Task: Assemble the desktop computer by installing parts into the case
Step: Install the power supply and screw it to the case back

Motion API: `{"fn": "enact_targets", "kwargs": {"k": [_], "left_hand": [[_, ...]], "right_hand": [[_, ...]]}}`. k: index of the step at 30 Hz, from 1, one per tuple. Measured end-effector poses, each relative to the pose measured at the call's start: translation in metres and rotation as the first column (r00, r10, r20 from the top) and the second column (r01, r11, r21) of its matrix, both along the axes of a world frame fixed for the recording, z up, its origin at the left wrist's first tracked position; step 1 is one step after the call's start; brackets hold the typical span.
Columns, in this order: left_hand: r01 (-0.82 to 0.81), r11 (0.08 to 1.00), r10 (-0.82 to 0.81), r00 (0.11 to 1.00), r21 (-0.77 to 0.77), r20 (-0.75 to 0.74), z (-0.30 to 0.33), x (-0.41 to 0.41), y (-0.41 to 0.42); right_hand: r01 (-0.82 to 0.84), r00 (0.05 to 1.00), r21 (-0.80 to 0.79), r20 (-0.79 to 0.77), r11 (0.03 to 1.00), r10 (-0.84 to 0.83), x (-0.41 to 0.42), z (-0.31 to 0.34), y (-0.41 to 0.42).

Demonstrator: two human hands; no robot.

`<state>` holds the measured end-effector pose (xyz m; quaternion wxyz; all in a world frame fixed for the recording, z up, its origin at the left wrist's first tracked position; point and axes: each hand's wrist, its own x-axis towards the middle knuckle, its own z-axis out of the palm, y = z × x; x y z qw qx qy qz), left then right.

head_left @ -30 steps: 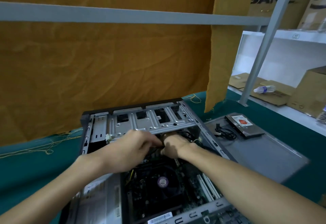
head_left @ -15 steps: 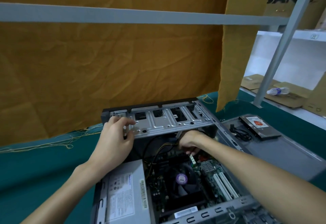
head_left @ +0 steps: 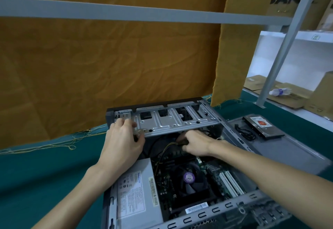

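Note:
An open grey computer case point(head_left: 239, 205) lies on its side on the green table. Inside sit a power supply point(head_left: 135, 194) at the left, a CPU fan point(head_left: 189, 180) in the middle and white slots point(head_left: 230, 182) to the right. The silver drive cage point(head_left: 173, 120) is swung up at the far end. My left hand point(head_left: 122, 144) grips the cage's left corner, thumb under its edge. My right hand point(head_left: 196, 142) reaches under the cage and holds a bundle of black and yellow cables point(head_left: 169, 147); its fingertips are hidden.
A hard drive point(head_left: 262, 125) and a black cable point(head_left: 244, 133) lie on the removed grey side panel point(head_left: 288, 149) right of the case. Orange cloth hangs behind. A metal post point(head_left: 281, 54), cardboard boxes and a plastic bottle point(head_left: 278, 91) stand at the far right.
My left hand left the cables and took hold of the drive cage's left corner, and the cage tilted up. My right hand stayed under the cage at the cables.

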<state>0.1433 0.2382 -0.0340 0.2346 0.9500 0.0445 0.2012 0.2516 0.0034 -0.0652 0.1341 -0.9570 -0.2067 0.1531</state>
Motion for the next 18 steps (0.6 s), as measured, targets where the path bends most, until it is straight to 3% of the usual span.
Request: {"fn": "enact_targets", "kwargs": {"k": [3, 7, 10, 12, 15, 18], "left_hand": [[0.057, 0.997, -0.054, 0.997, -0.057, 0.052, 0.001, -0.002, 0.004], [0.066, 0.992, -0.061, 0.997, -0.108, 0.044, 0.000, -0.002, 0.006], [0.037, 0.996, -0.035, 0.999, -0.080, 0.027, -0.003, 0.000, 0.006], [0.050, 0.997, -0.048, 0.998, -0.056, 0.039, -0.004, -0.001, 0.007], [0.056, 0.997, -0.053, 0.997, -0.051, 0.057, -0.002, -0.003, 0.009], [0.052, 0.997, -0.048, 0.997, -0.066, 0.055, -0.001, -0.003, 0.009]], "right_hand": [[-0.145, 0.988, 0.028, 0.053, 0.989, 0.143, -0.010, 0.009, -0.003], [-0.071, 0.997, 0.023, -0.012, 0.997, 0.071, -0.015, 0.015, -0.010], [-0.111, 0.984, -0.097, 0.129, 0.989, 0.123, -0.022, 0.010, 0.002], [-0.111, 0.980, -0.023, 0.163, 0.994, 0.113, -0.025, 0.004, 0.005], [-0.153, 0.935, -0.032, 0.319, 0.988, 0.155, -0.031, 0.003, 0.001], [-0.268, 0.930, 0.154, 0.298, 0.951, 0.214, -0.045, 0.004, 0.005]]}}
